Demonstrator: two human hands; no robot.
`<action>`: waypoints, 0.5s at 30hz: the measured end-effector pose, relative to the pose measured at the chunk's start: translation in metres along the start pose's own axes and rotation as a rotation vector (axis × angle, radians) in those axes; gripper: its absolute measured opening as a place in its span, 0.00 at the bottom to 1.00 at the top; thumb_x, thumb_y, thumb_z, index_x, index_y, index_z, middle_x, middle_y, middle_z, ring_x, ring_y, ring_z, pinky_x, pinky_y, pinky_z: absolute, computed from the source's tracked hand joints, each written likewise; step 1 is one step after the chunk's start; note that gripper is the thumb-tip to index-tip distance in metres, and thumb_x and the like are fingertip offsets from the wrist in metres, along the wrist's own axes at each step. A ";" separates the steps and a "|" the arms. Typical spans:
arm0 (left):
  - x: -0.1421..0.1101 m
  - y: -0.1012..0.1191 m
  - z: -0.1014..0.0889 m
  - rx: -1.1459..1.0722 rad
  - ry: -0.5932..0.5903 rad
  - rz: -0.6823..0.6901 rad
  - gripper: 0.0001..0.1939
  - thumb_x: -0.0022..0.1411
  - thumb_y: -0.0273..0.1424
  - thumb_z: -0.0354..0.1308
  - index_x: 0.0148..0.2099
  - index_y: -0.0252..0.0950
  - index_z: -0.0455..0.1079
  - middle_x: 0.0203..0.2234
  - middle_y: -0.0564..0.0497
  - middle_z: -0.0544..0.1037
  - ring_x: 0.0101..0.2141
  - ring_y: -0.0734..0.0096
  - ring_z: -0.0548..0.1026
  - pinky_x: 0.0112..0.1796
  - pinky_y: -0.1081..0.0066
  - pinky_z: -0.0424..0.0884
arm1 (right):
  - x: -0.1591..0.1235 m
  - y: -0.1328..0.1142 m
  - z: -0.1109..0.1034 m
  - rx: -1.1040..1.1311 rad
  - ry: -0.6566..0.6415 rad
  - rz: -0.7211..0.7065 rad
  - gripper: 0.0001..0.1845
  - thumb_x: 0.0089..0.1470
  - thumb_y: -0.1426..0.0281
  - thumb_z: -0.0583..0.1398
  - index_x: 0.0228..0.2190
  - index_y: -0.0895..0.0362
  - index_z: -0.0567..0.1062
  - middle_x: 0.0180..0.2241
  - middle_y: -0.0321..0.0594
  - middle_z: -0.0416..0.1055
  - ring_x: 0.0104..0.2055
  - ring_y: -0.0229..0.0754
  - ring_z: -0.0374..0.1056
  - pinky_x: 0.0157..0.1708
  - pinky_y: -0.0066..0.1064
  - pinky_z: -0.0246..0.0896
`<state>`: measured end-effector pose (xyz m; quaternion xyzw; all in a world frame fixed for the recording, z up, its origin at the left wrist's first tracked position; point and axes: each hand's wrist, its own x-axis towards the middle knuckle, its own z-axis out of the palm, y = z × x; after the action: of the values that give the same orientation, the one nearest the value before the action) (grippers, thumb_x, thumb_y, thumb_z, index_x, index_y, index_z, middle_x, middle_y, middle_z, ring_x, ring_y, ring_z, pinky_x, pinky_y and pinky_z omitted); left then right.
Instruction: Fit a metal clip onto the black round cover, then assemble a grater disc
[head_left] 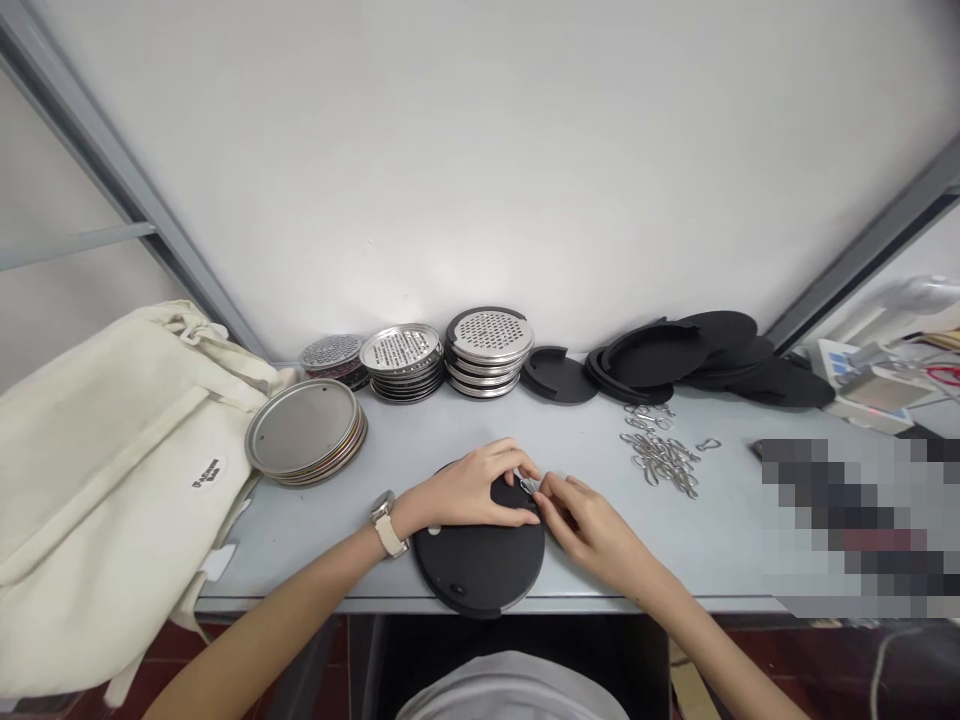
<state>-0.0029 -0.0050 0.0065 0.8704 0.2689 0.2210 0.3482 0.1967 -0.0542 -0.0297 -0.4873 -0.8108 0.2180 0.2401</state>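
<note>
At the far left, a cream bag [112, 470] with a small dark label leans in beside the grey table [322, 560]. Next comes a stack of plain grey metal discs [300, 425], and just behind it a low stack of perforated discs [331, 350] against the wall. To their right stands a stack of shiny grater discs [401, 350]. Nearer the table's front edge lies the black disc [480, 565], with a small dark slot near its lower rim. The left hand [476, 488], a watch [388, 525] at its wrist, lies across the disc's far part, thumb and fingers spread — whether they grip the rim I cannot tell. Behind it is a taller stack of black-rimmed grater discs [491, 335]. At the disc's upper right edge, between the two hands, is a metal clip [527, 487]; the right hand [589, 515] pinches it between thumb and forefinger, the other fingers curled. A single black holder [559, 375] lies beyond, then a heap of black holders [652, 355], with a loose pile of metal clips [664, 455] in front. Small boxes [862, 385] sit at the far right.
</note>
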 end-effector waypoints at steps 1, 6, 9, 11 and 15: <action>0.000 0.000 0.000 0.011 0.005 -0.001 0.19 0.53 0.36 0.65 0.46 0.38 0.67 0.40 0.49 0.69 0.38 0.69 0.70 0.42 0.69 0.68 | 0.000 0.000 0.001 -0.003 0.006 0.004 0.11 0.64 0.68 0.47 0.28 0.53 0.59 0.24 0.34 0.63 0.29 0.42 0.61 0.28 0.30 0.53; 0.001 0.001 -0.001 0.042 0.016 0.014 0.20 0.52 0.36 0.66 0.46 0.37 0.68 0.38 0.49 0.70 0.37 0.70 0.69 0.41 0.70 0.67 | 0.001 0.001 0.001 -0.030 0.003 -0.010 0.11 0.65 0.68 0.47 0.29 0.53 0.60 0.24 0.34 0.62 0.28 0.42 0.60 0.28 0.30 0.53; 0.001 0.001 -0.001 0.038 0.028 0.018 0.20 0.52 0.38 0.66 0.46 0.37 0.68 0.38 0.49 0.70 0.37 0.70 0.70 0.41 0.70 0.67 | 0.000 0.001 0.001 -0.027 0.001 -0.016 0.11 0.65 0.68 0.46 0.29 0.53 0.59 0.24 0.34 0.62 0.28 0.42 0.60 0.28 0.30 0.53; 0.001 0.000 0.000 0.026 0.054 -0.003 0.15 0.57 0.38 0.61 0.45 0.36 0.69 0.38 0.49 0.71 0.36 0.71 0.70 0.40 0.70 0.67 | 0.001 0.000 0.001 -0.015 -0.001 -0.018 0.11 0.65 0.68 0.46 0.29 0.53 0.59 0.25 0.34 0.62 0.29 0.42 0.60 0.29 0.31 0.53; 0.002 -0.001 0.001 0.039 0.096 -0.014 0.06 0.64 0.30 0.54 0.40 0.35 0.70 0.35 0.51 0.73 0.34 0.74 0.71 0.40 0.72 0.67 | 0.001 0.000 0.000 0.014 -0.005 -0.018 0.12 0.65 0.68 0.46 0.28 0.53 0.58 0.25 0.34 0.62 0.29 0.41 0.60 0.30 0.30 0.54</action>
<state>-0.0013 -0.0036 0.0050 0.8636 0.2956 0.2549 0.3192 0.1961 -0.0534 -0.0298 -0.4777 -0.8141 0.2229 0.2434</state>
